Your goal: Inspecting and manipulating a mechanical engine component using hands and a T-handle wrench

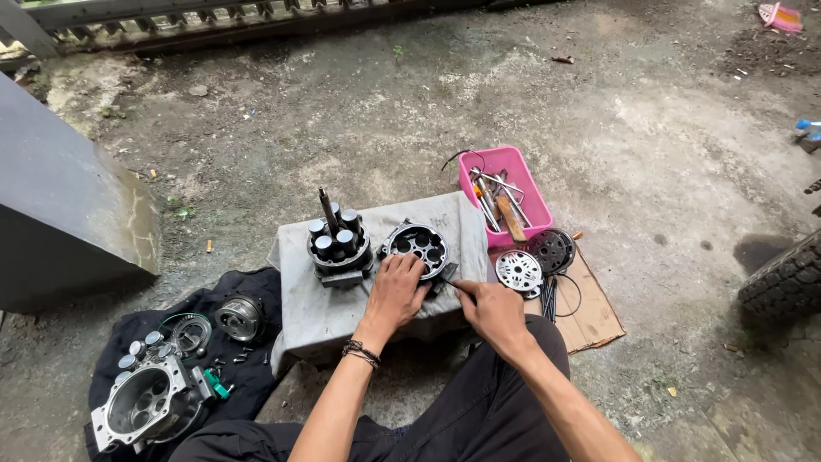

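On a dark cloth (248,291) spread over the concrete floor (667,154), a bare metal housing (145,400) with round bores is lying at far left, with a small round drum-like part (239,317) resting just beyond it. Moving right, a person is sitting at a low surface (299,312) draped in grey cloth, where a piston block (339,246) is standing upright with its shaft pointing up and slightly back. Just beside it, to the right, the round ported plate (416,245) is sitting tilted toward the camera, directly ahead of both hands. The left hand (395,291), a beaded band at its wrist, is pressing down on the plate's near rim, fingers spread and gripping its edge; this hand is the nearer of the two. The right hand (490,310) is closing around a thin dark tool (451,283), whose long axis is running from the hand leftward and up to the plate's lower right edge, where its tip is touching or nearly touching; which, the view is not showing. Farther right, a pink tray (531,192) of hand tools is lying beside two perforated discs (519,270) on cardboard (594,316), with a tyre (788,278) at the frame's edge.
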